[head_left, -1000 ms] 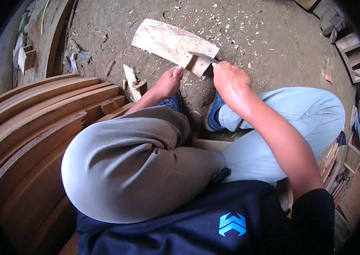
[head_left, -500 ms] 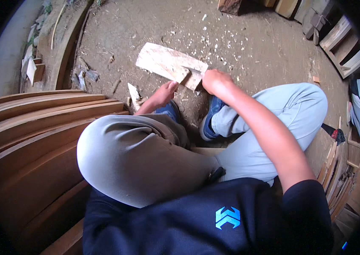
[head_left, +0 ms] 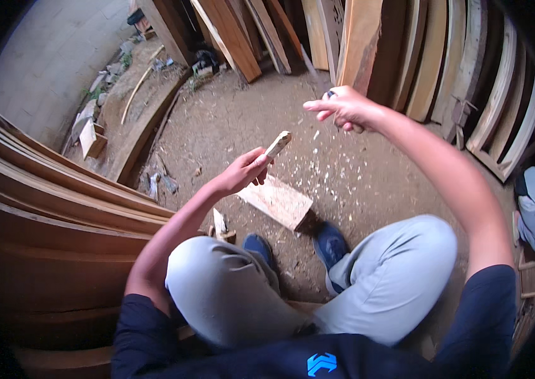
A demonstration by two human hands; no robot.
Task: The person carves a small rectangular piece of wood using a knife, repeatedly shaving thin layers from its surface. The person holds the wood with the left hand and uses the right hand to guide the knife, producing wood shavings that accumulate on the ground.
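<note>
My left hand point(head_left: 245, 172), fingers wrapped round its lower end, holds up a short pale wooden stick point(head_left: 278, 144). Below it a thick light wooden block point(head_left: 280, 201) lies on the ground in front of my feet, its far left end hidden by that hand. My right hand point(head_left: 346, 108) is raised to the right, a dark ring on one finger. Its index finger points left and the other fingers curl. From behind it a thin grey blade point(head_left: 311, 65), apparently a knife, slants up and away; its handle is hidden in the grip.
Pale wood chips point(head_left: 337, 170) are scattered over the dirt floor. Long boards point(head_left: 90, 202) are stacked close on my left. Upright planks point(head_left: 359, 44) and curved frames point(head_left: 495, 95) lean at the back and right. A small wood offcut point(head_left: 220, 222) lies beside my left foot.
Both hands have risen from the block. My left hand has lifted the stick off it, while my right hand has swung up and away to the right. The view has tilted up toward the planks.
</note>
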